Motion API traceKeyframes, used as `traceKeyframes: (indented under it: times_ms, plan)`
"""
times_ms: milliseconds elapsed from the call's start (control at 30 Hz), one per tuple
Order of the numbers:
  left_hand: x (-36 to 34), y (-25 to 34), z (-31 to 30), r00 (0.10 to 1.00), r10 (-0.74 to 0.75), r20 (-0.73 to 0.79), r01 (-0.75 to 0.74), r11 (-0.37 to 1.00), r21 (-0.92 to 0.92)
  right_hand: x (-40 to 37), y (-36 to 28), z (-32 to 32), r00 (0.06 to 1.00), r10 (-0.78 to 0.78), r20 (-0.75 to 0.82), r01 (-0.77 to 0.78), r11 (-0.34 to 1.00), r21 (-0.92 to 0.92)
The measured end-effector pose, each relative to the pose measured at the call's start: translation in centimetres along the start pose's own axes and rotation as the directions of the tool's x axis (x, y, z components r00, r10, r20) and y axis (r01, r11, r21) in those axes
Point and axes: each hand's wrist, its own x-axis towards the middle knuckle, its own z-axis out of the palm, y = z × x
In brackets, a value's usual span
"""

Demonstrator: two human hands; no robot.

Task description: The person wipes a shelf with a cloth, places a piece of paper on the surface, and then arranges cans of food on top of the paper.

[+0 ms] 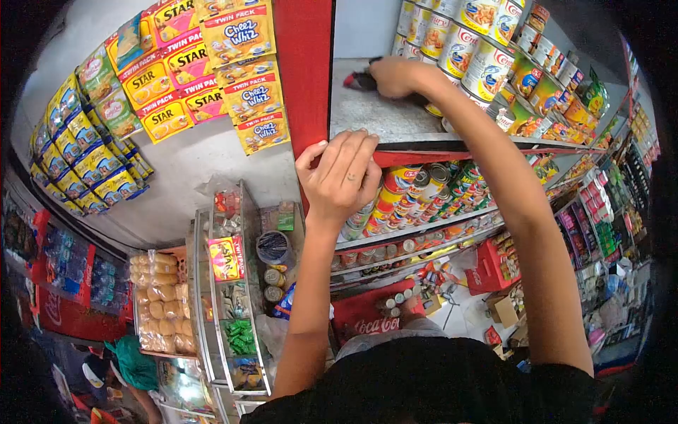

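Observation:
My left hand (342, 173) rests at the corner of the red post (305, 63) and the front edge of the upper shelf, its fingers bent over that edge. My right hand (399, 78) is closed on a dark cloth with some red (361, 79), pressed to the grey shelf surface (395, 115). White-labelled Century cans (459, 51) are stacked just right of my right hand. Below the shelf edge, yellow and red cans (395, 191) stand in rows behind my left hand.
Star and Cheez Whiz packs (248, 92) hang on the left wall. Bread packs (161, 304) and a glass display case (240, 311) stand lower left. A red Coca-Cola crate (367, 311) and cardboard box (503, 311) are below. A person in green (133, 362) is at lower left.

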Motion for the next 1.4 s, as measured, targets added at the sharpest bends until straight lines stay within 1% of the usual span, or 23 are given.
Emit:
traceKeyframes:
  times_ms: [33,167,233,300,333,367,467,567,633,700,767,800,833,900,967,1033,1067,1100,1167,1200,1267,1300,1400]
  plan:
    - [0.0,-0.1,0.0,1.000,-0.009,0.009,0.009,1.000,0.009,-2.0,-0.8,-1.3,0.994,-0.044,0.103,0.051,0.997,-0.059]
    - [0.3,0.0,-0.3,1.000,-0.014,0.021,0.014,1.000,0.017,-4.7,-1.6,-5.3,0.973,-0.126,0.192,0.130,0.992,-0.009]
    - [0.1,-0.2,-0.4,1.000,0.000,0.025,-0.001,1.000,0.015,-2.2,-1.0,-3.6,0.968,-0.054,-0.247,0.059,0.998,0.013]
    - [0.2,-0.2,-0.3,1.000,0.017,0.022,-0.017,1.000,0.014,-2.3,-1.5,-1.9,0.939,-0.090,-0.333,0.073,0.995,-0.065]
    - [0.2,-0.2,-0.3,0.999,0.016,0.028,-0.016,1.000,0.016,-1.8,-1.4,-0.5,0.996,-0.005,-0.088,-0.003,0.996,-0.085]
    - [0.2,-0.2,-0.3,0.999,0.014,0.034,-0.014,1.000,0.019,-3.0,-1.5,1.1,0.971,-0.050,-0.236,0.037,0.997,-0.062]
    - [0.1,-0.2,-0.2,1.000,0.011,0.015,-0.011,1.000,0.018,-6.4,-1.1,1.7,0.959,-0.070,-0.276,0.081,0.996,0.030]
    - [0.1,-0.3,-0.3,0.999,0.018,0.028,-0.019,1.000,0.020,-8.0,-1.5,-0.1,0.974,-0.055,-0.218,0.079,0.992,0.098]
    - [0.1,-0.4,-0.3,1.000,0.015,0.023,-0.015,1.000,0.022,-8.6,-1.8,-2.6,0.997,-0.071,0.012,0.068,0.990,0.127]
    - [0.1,-0.2,-0.2,1.000,0.015,0.013,-0.015,1.000,0.007,-8.9,-1.5,-3.8,0.993,-0.092,0.072,0.078,0.980,0.182]
    - [0.2,-0.2,-0.3,1.000,0.005,0.031,-0.005,1.000,0.018,-7.5,-0.1,-3.7,0.942,-0.103,-0.318,0.139,0.986,0.093]
    - [0.1,-0.2,-0.4,0.999,0.005,0.033,-0.005,1.000,0.013,-6.9,0.3,-3.1,0.912,-0.131,-0.389,0.159,0.987,0.039]
    - [0.1,-0.2,-0.4,0.999,0.012,0.031,-0.012,1.000,0.015,-6.8,-0.1,-2.3,0.913,-0.125,-0.387,0.153,0.987,0.043]
    - [0.3,-0.3,-0.3,0.999,0.025,0.021,-0.025,1.000,0.014,-6.9,-1.3,-0.7,1.000,0.006,0.001,-0.005,0.987,-0.158]
    - [0.2,-0.2,-0.3,1.000,0.014,0.019,-0.015,1.000,0.021,-7.4,-1.7,-0.4,0.997,0.031,-0.072,-0.041,0.990,-0.135]
    - [0.1,-0.1,-0.4,1.000,0.005,0.024,-0.005,1.000,0.013,-7.8,-0.7,-2.1,0.994,-0.105,0.019,0.103,0.991,0.081]
    - [0.2,-0.1,-0.3,1.000,0.003,0.027,-0.003,1.000,0.004,-7.9,-0.1,-3.2,0.988,-0.141,-0.059,0.152,0.938,0.310]
    - [0.3,-0.2,-0.3,1.000,0.004,0.025,-0.005,1.000,0.004,-8.2,0.2,-3.9,0.984,-0.120,-0.131,0.160,0.914,0.373]
    - [0.2,-0.1,-0.4,0.999,-0.006,0.033,0.006,1.000,0.005,-8.2,0.2,-3.4,0.896,-0.210,-0.390,0.269,0.958,0.101]
    - [0.1,0.0,-0.5,0.999,-0.004,0.043,0.004,1.000,-0.004,-8.3,-0.1,-2.5,0.900,-0.200,-0.387,0.261,0.959,0.112]
    - [0.3,-0.1,-0.4,0.999,0.006,0.031,-0.006,1.000,0.006,-8.1,-1.2,-0.7,0.993,-0.060,-0.106,0.044,0.988,-0.145]
    - [0.3,0.0,-0.5,1.000,0.009,0.028,-0.009,1.000,0.005,-7.7,-1.3,0.1,0.995,-0.063,-0.071,0.053,0.990,-0.128]
    - [0.4,-0.1,-0.5,1.000,0.008,0.030,-0.008,1.000,0.006,-8.5,-0.3,-4.1,0.964,-0.264,-0.008,0.249,0.900,0.358]
